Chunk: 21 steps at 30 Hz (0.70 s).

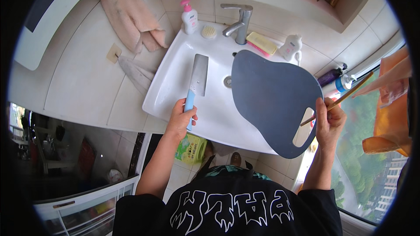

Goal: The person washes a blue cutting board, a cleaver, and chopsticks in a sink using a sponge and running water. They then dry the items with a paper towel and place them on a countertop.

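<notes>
My left hand (182, 118) grips the light blue handle of a kitchen cleaver (199, 75). The wide metal blade points away from me above the left half of a white washbasin (167, 88). In my right hand (329, 121) is the edge of a dark grey cutting board (272, 88), close to its cut-out handle. A thin wooden stick (352, 90), possibly a chopstick, is held in the same hand, and its lower end shows through the handle hole. The board hangs tilted over the basin's right side and hides much of it. Left of the board, the drain (227, 81) is partly visible.
A chrome faucet (242, 26) stands at the basin's back. Around it are a pink-topped pump bottle (190, 19), a round brush (208, 32), a scrubbing brush (261, 43) and a white bottle (291, 47). Towels (131, 16) hang left; a window (364, 157) is right.
</notes>
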Motion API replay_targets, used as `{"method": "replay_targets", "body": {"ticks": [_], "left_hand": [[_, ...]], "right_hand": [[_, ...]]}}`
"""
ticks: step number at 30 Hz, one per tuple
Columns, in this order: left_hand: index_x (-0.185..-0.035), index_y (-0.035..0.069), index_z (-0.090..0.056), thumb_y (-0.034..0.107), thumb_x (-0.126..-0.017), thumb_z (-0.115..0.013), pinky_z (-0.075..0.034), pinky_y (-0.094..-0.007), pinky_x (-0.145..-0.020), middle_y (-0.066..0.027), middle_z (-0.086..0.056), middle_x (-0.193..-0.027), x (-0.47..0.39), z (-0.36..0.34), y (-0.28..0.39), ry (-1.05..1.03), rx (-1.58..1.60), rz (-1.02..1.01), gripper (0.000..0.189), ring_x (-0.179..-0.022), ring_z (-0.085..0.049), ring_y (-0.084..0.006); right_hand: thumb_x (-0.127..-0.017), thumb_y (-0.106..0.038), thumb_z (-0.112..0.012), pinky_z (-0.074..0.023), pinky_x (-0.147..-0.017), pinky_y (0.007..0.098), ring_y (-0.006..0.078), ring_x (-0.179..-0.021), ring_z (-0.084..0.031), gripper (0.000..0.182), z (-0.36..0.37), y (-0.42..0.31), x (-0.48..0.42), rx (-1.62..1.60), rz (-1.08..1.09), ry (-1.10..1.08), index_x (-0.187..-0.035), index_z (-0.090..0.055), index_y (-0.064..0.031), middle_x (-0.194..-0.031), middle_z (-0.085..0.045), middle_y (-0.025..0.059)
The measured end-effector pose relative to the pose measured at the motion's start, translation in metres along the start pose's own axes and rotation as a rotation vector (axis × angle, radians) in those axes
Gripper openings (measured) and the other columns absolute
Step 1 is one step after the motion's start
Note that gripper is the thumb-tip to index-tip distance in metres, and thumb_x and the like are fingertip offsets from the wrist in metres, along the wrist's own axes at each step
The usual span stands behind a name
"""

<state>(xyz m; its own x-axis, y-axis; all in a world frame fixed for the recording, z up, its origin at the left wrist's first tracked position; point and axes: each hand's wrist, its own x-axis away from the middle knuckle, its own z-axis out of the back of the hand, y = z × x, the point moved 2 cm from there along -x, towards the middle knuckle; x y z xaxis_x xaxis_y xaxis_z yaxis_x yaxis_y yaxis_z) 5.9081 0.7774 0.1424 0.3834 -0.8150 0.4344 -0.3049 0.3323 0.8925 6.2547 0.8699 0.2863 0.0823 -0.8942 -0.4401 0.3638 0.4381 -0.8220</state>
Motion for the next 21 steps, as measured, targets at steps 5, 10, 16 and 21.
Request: {"method": "replay_targets", "body": {"ticks": [5, 10, 16, 21], "left_hand": [[-0.104, 0.002, -0.051, 0.011, -0.082, -0.060, -0.038, -0.0258, -0.045, -0.0036, -0.052, -0.077, 0.034, -0.015, -0.005, 0.131, 0.100, 0.023, 0.026, -0.055, -0.047, -0.0104], [-0.095, 0.004, -0.056, 0.017, -0.084, -0.059, -0.039, -0.0250, -0.045, -0.0020, -0.051, -0.073, 0.043, -0.027, -0.004, 0.105, -0.029, 0.024, 0.017, -0.056, -0.047, -0.0087], [-0.089, 0.000, -0.055, 0.024, -0.083, -0.059, -0.048, -0.0302, -0.048, -0.0066, -0.055, -0.073, -0.030, -0.027, -0.025, 0.220, -0.427, -0.022, 0.025, -0.056, -0.053, -0.0169], [-0.080, -0.001, -0.055, 0.027, -0.080, -0.061, -0.048, -0.0322, -0.043, -0.0088, -0.055, -0.068, -0.082, -0.006, -0.020, 0.225, -0.646, -0.038, 0.028, -0.058, -0.054, -0.0186]], "right_hand": [[-0.088, -0.010, -0.060, -0.0324, -0.048, 0.0197, 0.0045, -0.052, -0.044, 0.017, 0.023, 0.014, -0.008, -0.083, 0.106, 0.064, -0.076, -0.061, 0.0019, -0.059, -0.051, -0.0006], [-0.087, -0.007, -0.060, -0.0288, -0.048, 0.0202, 0.0043, -0.051, -0.041, 0.015, 0.043, 0.011, -0.008, -0.003, 0.205, 0.126, -0.074, -0.059, 0.0008, -0.056, -0.048, -0.0010], [-0.088, -0.009, -0.059, -0.0313, -0.048, 0.0199, 0.0041, -0.051, -0.044, 0.018, 0.031, 0.027, 0.005, 0.013, 0.082, 0.169, -0.073, -0.060, 0.0012, -0.057, -0.050, -0.0007], [-0.088, -0.011, -0.060, -0.0324, -0.049, 0.0192, 0.0038, -0.052, -0.046, 0.017, 0.023, 0.036, 0.019, 0.068, -0.049, 0.228, -0.077, -0.061, 0.0015, -0.059, -0.053, -0.0009]]}}
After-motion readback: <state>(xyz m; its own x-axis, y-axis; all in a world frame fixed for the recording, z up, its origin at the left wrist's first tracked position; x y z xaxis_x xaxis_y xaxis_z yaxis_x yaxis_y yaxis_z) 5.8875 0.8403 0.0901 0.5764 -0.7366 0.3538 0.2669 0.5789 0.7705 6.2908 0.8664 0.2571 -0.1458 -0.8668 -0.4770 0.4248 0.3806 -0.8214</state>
